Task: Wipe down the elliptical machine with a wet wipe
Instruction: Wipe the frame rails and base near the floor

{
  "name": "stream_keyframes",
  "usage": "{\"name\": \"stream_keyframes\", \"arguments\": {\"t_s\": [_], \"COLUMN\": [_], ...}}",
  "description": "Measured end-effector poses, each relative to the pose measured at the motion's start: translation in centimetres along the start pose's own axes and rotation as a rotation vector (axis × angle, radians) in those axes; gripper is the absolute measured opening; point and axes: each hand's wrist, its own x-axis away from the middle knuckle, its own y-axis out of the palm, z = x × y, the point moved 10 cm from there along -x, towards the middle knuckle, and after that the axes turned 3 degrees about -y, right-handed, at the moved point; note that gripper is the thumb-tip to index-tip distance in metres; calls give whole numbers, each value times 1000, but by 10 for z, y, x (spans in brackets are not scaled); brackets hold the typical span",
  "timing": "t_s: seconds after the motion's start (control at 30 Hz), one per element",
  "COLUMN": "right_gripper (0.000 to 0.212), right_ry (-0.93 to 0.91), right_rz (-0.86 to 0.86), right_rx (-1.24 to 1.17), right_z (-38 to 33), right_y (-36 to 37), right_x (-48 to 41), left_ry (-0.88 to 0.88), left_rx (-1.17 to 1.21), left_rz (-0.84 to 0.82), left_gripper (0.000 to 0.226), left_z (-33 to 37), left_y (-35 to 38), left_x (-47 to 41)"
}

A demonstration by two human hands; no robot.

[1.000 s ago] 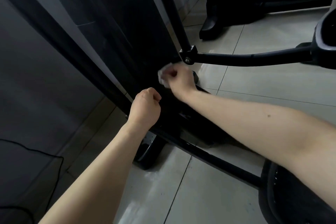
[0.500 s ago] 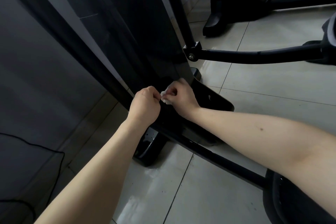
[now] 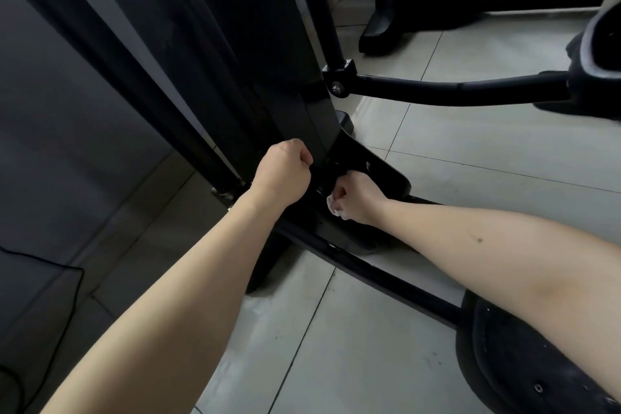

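Wiping is under way low on the black elliptical machine (image 3: 235, 44), at the dark base cover (image 3: 376, 175) where the upright column meets the tiled floor (image 3: 470, 158). Right hand (image 3: 356, 197) is curled tight around a crumpled white wet wipe (image 3: 334, 207), pressing it against the cover. Left hand (image 3: 285, 171) is a closed fist beside the column; whether it holds anything is unclear. Next move likely calls for sweeping the wipe across the cover and along the floor rail (image 3: 386, 282).

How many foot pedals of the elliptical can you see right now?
2: one foot pedal at bottom right under the right forearm, another pedal at the right edge on the crank arm. Both are cut off by the frame.
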Motion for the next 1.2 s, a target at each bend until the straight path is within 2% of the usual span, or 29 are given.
{"name": "stream_keyframes", "arguments": {"t_s": [0.07, 0.13, 0.2, 0.43, 0.57, 0.67, 0.87, 1.0, 1.1, 1.2], "right_gripper": [23, 4, 13, 15, 21, 21, 26, 23, 41, 29], "right_ry": [55, 147, 204, 48, 41, 102, 358, 378, 417, 321], "right_rz": [-9, -127, -190, -44, -80, -117, -241, -274, -150, -32], "right_rx": [86, 226, 277, 118, 235, 247, 359, 414, 203, 151], "right_z": [19, 39, 49, -31, -36, 0, 94, 96, 81, 52], "right_y": [-5, -1, 1, -24, -23, -22, -14, -10, -19, -33], "right_x": [11, 25, 31, -16, -26, -4, 48, 53, 37, 7], "left_ry": [3, -2, -4, -16, -20, -12, -24, -31, -47, -63], "left_rx": [6, 7, -4, -28, -33, -26, 16, 19, 21, -11], "left_rz": [-26, -56, -70, -68, -69, -103, -195, -226, -235, -236], "left_gripper": [32, 30, 30, 30, 28, 27, 27, 26, 26, 27], "left_z": [3, 3, 2, -9, -11, -8, 4, 6, 2, -1], "left_y": [9, 16, 18, 18, 25, 36, 60, 70, 75, 79], "left_x": [-2, -2, -1, -3, -8, -11, -13, -14, -17, -18]}}
